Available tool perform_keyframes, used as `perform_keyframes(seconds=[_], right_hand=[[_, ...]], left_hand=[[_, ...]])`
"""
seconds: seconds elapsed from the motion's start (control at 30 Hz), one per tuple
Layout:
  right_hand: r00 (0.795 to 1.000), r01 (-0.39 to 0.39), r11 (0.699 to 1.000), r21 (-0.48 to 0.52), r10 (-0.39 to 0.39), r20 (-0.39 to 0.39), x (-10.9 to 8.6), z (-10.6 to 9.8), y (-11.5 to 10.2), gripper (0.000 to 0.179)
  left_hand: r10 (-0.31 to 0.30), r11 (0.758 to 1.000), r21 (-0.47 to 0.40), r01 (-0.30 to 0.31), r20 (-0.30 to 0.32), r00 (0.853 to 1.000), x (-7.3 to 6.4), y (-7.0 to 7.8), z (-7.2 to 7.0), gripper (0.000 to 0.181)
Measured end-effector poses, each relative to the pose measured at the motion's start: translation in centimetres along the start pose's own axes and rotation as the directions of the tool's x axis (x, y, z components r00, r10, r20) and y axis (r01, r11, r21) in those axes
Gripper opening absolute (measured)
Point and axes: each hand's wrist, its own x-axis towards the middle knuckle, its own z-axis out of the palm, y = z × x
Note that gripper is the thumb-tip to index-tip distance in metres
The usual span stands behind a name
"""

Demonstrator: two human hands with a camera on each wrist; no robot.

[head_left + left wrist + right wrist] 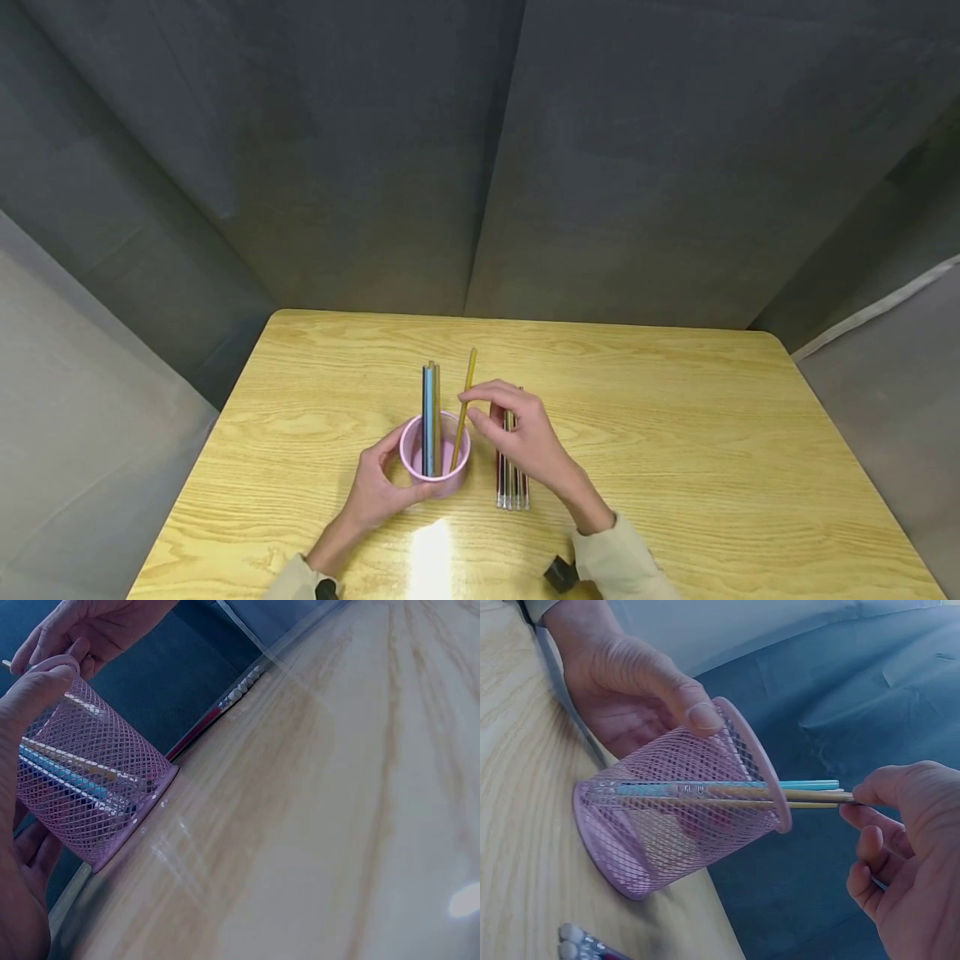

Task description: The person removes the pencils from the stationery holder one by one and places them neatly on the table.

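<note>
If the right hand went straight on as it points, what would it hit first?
Probably the other pencils standing in the pink cup, just past the yellow pencil the right hand pinches; depth is unclear.

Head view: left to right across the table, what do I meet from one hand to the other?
Left hand → pink mesh cup → yellow pencil → right hand. Pencil row overlaps the right hand, so left out.

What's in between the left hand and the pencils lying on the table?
The pink cup the left hand holds, with pencils in it, then a strip of bare table. The head view shows it.
</note>
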Motion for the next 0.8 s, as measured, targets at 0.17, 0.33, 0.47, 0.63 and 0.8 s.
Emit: perform_keyframes(seconds=[0.17, 0.33, 0.47, 0.63, 0.8], right_hand=[[0.999, 0.018, 1.000, 0.001, -0.018, -0.029, 0.2, -0.6, -0.5, 0.023], [0.996, 0.053, 0.998, 0.013, -0.052, -0.072, 0.4, -1.2, -1.1, 0.024], [0.990, 0.081, 0.996, 0.027, -0.077, -0.120, 0.6, -1.7, -1.3, 0.024], [0.981, 0.077, 0.995, 0.058, -0.065, -0.184, 0.7, -2.3, -1.5, 0.025], [0.969, 0.092, 0.992, 0.084, -0.070, -0.236, 0.9, -2.9, -1.7, 0.026]], left_hand=[[0.005, 1.000, -0.011, -0.005, 0.000, 1.000, 0.0, -0.1, 0.0, 0.090], [0.001, 1.000, -0.018, -0.001, 0.001, 1.000, 0.0, -0.1, 0.0, 0.091], [-0.004, 1.000, -0.020, 0.004, 0.000, 1.000, 0.0, -0.1, 0.0, 0.091], [-0.007, 1.000, -0.029, 0.007, -0.001, 1.000, 0.0, 0.0, 0.1, 0.091], [-0.003, 1.000, -0.030, 0.003, -0.002, 1.000, 0.0, 0.0, 0.1, 0.091]])
